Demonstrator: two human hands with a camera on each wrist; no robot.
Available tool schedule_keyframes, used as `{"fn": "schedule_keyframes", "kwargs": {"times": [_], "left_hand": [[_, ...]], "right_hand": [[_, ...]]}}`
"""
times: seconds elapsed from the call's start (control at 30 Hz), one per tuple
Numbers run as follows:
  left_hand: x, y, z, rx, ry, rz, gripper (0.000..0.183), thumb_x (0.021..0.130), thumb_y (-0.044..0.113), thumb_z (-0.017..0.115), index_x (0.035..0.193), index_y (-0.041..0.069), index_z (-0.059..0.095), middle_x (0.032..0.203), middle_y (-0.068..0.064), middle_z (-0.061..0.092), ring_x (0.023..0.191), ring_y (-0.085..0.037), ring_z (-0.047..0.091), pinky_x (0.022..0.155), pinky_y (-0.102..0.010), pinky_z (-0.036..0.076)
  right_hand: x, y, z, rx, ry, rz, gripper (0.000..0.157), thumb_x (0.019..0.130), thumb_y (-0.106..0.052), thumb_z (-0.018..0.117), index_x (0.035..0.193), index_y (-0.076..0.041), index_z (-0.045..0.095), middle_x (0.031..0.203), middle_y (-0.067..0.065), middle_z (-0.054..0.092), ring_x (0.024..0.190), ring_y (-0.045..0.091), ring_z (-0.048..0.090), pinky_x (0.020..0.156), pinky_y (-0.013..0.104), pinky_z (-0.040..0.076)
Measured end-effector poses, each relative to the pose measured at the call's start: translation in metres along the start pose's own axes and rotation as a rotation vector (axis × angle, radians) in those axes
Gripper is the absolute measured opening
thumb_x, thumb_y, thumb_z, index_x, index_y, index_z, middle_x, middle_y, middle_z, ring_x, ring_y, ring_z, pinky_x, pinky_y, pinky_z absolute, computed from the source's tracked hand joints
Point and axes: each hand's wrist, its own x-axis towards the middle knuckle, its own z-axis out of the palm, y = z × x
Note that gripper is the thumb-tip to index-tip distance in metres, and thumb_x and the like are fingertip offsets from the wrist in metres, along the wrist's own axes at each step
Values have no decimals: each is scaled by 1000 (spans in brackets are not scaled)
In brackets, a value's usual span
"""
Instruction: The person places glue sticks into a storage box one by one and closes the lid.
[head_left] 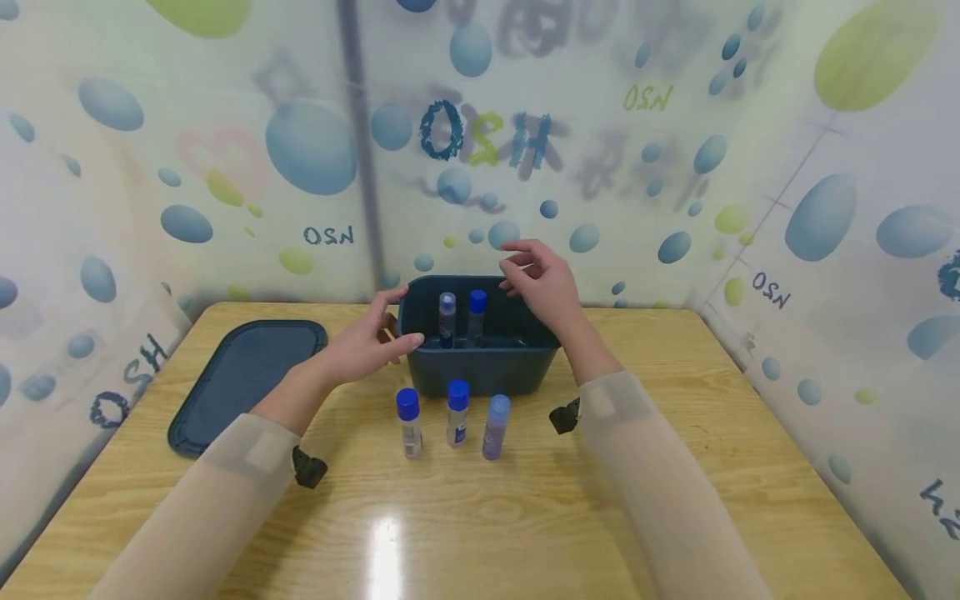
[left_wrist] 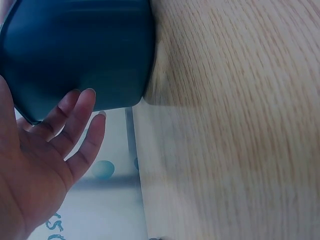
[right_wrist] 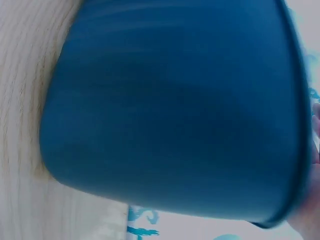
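Note:
A dark blue plastic bin (head_left: pixel 480 367) stands upright on the table. Inside it two glue sticks stand on end, one with a pale cap (head_left: pixel 447 321) and one with a blue cap (head_left: pixel 477 317). My left hand (head_left: pixel 367 337) is at the bin's left end, fingers spread and loosely bent by its wall (left_wrist: pixel 95 55), thumb by the front rim. Over the bin's right end hovers my right hand (head_left: pixel 543 283), fingers loosely bent, with nothing visible in them. In front of the bin stand two blue-capped glue sticks (head_left: pixel 409 423) (head_left: pixel 457 414) and a light-blue-capped one (head_left: pixel 496 427).
A dark blue lid (head_left: pixel 251 379) lies flat at the table's left side. Behind the wooden table (head_left: pixel 675 500) hangs a patterned curtain (head_left: pixel 637 167), close to the bin's back. Curtains also flank the table on both sides.

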Motion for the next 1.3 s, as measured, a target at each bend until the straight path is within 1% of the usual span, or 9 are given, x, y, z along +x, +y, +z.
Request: {"fn": "schedule_keyframes", "kwargs": {"times": [0.17, 0.23, 0.43, 0.57, 0.73, 0.87, 0.97, 1.1, 1.3], "left_hand": [[0, 0, 1, 4, -6, 8, 94, 109, 50, 66, 177, 28, 5, 109, -15, 62, 95, -37, 72, 81, -37, 58], [0, -1, 1, 4, -9, 11, 94, 110, 50, 66, 177, 28, 4, 109, -15, 62, 95, -37, 72, 81, -38, 58], [0, -2, 0, 6, -11, 6, 93, 110, 50, 66, 177, 29, 5, 110, -16, 61, 96, -38, 72, 81, -38, 58], [0, -1, 0, 8, -10, 3, 93, 109, 51, 66, 177, 29, 6, 110, -15, 61, 96, -39, 72, 81, -38, 58], [0, 0, 0, 9, -13, 10, 93, 110, 50, 65, 177, 28, 5, 109, -15, 62, 95, -38, 72, 80, -38, 58], [0, 0, 0, 8, -15, 13, 93, 110, 50, 65, 177, 27, 4, 107, -15, 62, 94, -37, 71, 79, -38, 57], [0, 0, -1, 4, -13, 11, 93, 110, 49, 66, 177, 27, 5, 107, -15, 62, 95, -38, 71, 80, -38, 57], [0, 1, 0, 3, -10, 7, 93, 110, 49, 66, 177, 27, 5, 107, -16, 62, 95, -39, 72, 80, -38, 57], [0, 1, 0, 8, -8, 5, 93, 110, 50, 66, 177, 28, 5, 107, -15, 62, 95, -39, 72, 80, -38, 58]], "right_hand": [[-18, -13, -10, -17, -36, -35, 34, 108, -24, 72, 139, -10, 71, 119, 18, 76, 94, 35, 79, 78, 29, 64], [-28, -18, -14, -27, -69, -35, 34, 108, -23, 71, 140, -10, 71, 119, 16, 76, 94, 32, 79, 80, 34, 64], [-61, -26, -22, -55, -161, 35, 34, 109, -29, 71, 140, -15, 70, 122, 15, 74, 104, 40, 76, 85, 41, 64], [-82, -30, -27, -69, -221, 82, 30, 109, -32, 72, 137, -21, 72, 124, 15, 74, 107, 44, 74, 88, 52, 63], [-105, -30, -28, -60, -315, 96, 28, 109, -25, 71, 136, -17, 72, 123, 11, 76, 105, 46, 74, 83, 38, 64], [-119, -31, -26, -46, -396, 123, 31, 108, -21, 72, 138, -11, 72, 126, 8, 76, 103, 40, 74, 86, 39, 65], [-127, -29, -23, -42, -441, 137, 35, 108, -23, 73, 139, -8, 70, 129, 13, 75, 102, 32, 73, 88, 38, 64], [-134, -26, -21, -54, -483, 143, 39, 106, -24, 76, 140, -7, 70, 132, 15, 74, 96, 27, 70, 80, 29, 60], [-142, -18, -17, -68, -536, 145, 41, 104, -22, 79, 142, -9, 69, 127, 6, 74, 90, 24, 66, 73, 27, 56]]}}
